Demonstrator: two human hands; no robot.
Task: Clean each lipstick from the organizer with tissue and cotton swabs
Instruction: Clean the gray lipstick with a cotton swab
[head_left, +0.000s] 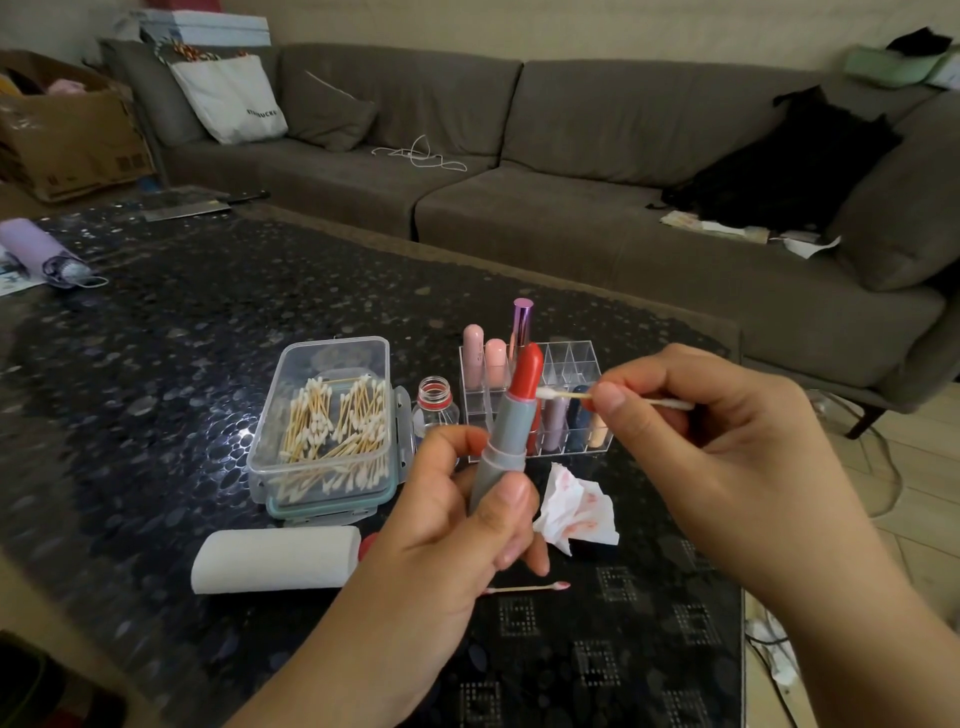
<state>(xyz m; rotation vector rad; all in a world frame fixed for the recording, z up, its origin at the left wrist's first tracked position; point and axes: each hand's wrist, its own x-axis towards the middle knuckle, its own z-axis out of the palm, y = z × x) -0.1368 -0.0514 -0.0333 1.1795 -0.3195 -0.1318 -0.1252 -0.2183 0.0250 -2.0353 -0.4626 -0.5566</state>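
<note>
At the far left of the dark patterned surface (156, 332) lies a folded lilac umbrella (39, 249). Nearer to the person, a white tissue roll (275, 558) lies on its side. Just behind it stands a clear plastic box (324, 431) without lid, full of cotton swabs with wooden sticks.

The left forearm comes up from the bottom edge and leans toward the right. The left hand (457, 514) is grasping the grey tube of a red lipstick (511, 415): the thumb presses on the front of the tube, and the other fingers are curled behind it. The lipstick is tilted a little to the right, its red bullet is turned out and stands in front of the organizer. A small open bottle (435, 402) with a red ring on its neck stands between the box and the organizer. A used swab (530, 587) with pink tips lies on the surface below the left hand.

The clear organizer (571, 364) holds several lipsticks in its compartments, pink and purple ones at the back left. In front of it lies a crumpled tissue (576, 512) with red marks.

The right forearm enters from the lower right corner. The right hand (727, 441) pinches a cotton swab (566, 395) between thumb and forefinger; the other fingers are curled. The white tip of the swab touches the side of the red bullet.
</note>
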